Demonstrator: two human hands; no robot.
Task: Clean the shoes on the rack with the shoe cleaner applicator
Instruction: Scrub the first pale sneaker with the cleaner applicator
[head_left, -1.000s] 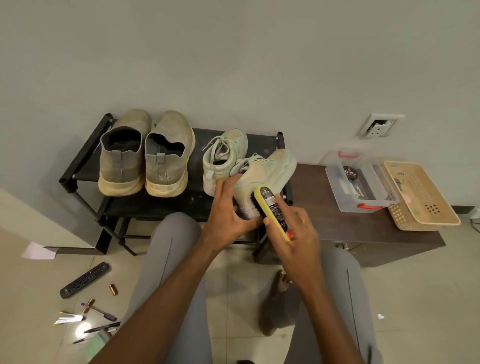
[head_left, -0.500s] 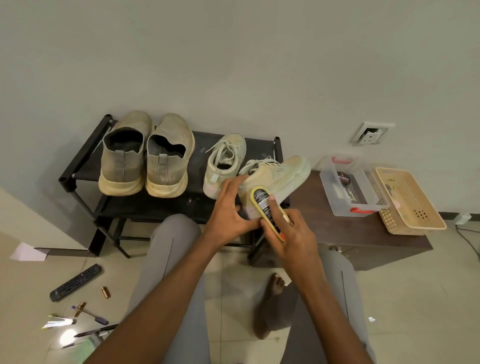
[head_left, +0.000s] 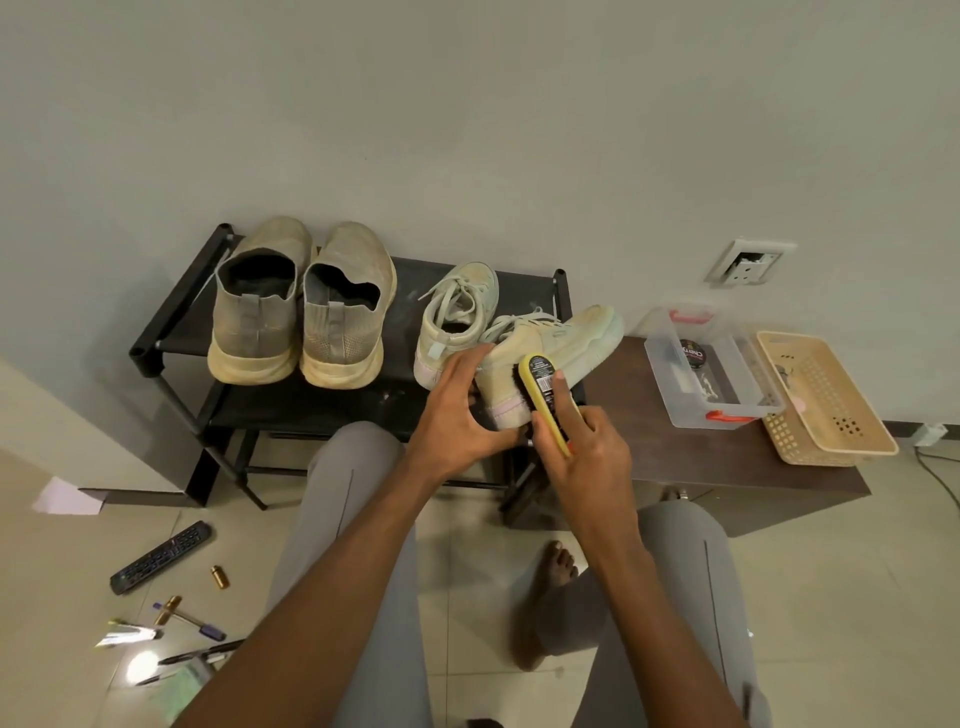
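Note:
A pale green lace-up sneaker (head_left: 566, 338) is tilted on its side over the right end of the black shoe rack (head_left: 171, 332). My left hand (head_left: 457, 415) grips its heel. My right hand (head_left: 587, 452) holds a yellow-backed shoe brush (head_left: 543, 387), index finger along its back, bristles against the sneaker's heel side. The matching sneaker (head_left: 457, 317) stands on the rack beside it. Two beige slip-on shoes (head_left: 301, 306) stand at the rack's left.
A dark wooden bench (head_left: 727, 467) right of the rack carries a clear plastic box (head_left: 711, 364) with a polish tin and a beige basket (head_left: 826, 400). A remote (head_left: 161, 558), pens and small items lie on the floor at left. My legs and bare foot (head_left: 545, 597) are below.
The brush has slid up along the sneaker's heel side, and the sneaker's toe has swung slightly right. The camera view has shifted a little.

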